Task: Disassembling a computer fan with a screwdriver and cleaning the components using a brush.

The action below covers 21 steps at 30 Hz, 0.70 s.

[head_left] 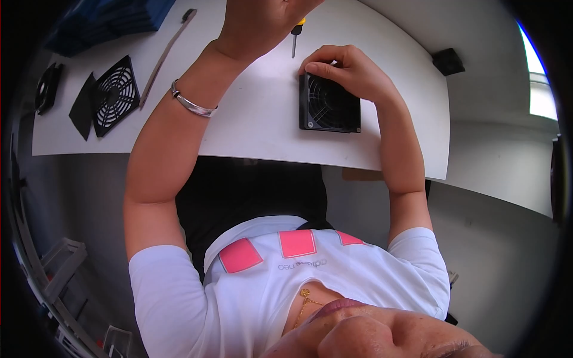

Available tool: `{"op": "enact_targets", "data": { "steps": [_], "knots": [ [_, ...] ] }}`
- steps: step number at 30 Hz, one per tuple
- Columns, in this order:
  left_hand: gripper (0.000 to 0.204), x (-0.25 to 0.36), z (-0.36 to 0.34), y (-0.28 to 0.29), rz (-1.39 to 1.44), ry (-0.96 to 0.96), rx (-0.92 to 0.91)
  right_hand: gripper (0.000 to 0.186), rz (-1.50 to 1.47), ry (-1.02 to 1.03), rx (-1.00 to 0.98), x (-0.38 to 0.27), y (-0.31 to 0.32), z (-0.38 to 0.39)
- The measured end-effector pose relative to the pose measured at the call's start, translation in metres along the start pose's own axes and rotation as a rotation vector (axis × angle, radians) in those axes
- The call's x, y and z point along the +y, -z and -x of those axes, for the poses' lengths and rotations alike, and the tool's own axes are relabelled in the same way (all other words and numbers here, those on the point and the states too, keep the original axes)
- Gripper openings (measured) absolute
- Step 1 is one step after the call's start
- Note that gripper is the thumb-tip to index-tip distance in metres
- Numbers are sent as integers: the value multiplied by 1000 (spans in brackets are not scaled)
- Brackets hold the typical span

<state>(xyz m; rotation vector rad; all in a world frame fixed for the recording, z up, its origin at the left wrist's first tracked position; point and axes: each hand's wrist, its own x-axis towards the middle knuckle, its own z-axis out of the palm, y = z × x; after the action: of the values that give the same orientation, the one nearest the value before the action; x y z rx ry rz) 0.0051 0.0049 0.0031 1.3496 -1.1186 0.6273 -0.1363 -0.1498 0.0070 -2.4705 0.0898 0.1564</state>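
Note:
A square black cooling fan with a round grille and corner screws lies on the white table, right of the middle. My right hand grips its far edge, thumb on top and the other fingers round the far side. Beyond the fan, my left hand reaches to the top of the picture, where its fingers are cut off. Close to that hand is a screwdriver with a yellow and black handle, its shaft toward me. The upper end of its handle is out of sight.
At the table's left are a black fan guard, a thin black sheet and another black fan. A long-handled brush lies beside them. Blue containers stand far left. The white table ends close to my body.

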Motion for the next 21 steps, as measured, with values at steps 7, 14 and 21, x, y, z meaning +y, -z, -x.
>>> {"op": "enact_targets", "data": {
  "steps": [7, 14, 21],
  "knots": [
    [19, 5, 5, -4, 61, 96, -47, 28, -171, -94, -81, -2, 5, 1],
    [20, 4, 3, 1, 46, 172, -18, 26, -286, -130, -19, 16, 11, -1],
    [20, 3, 2, 1, 61, 193, -40, 29, -237, -102, -3, 29, 12, -5]
  ]
}}
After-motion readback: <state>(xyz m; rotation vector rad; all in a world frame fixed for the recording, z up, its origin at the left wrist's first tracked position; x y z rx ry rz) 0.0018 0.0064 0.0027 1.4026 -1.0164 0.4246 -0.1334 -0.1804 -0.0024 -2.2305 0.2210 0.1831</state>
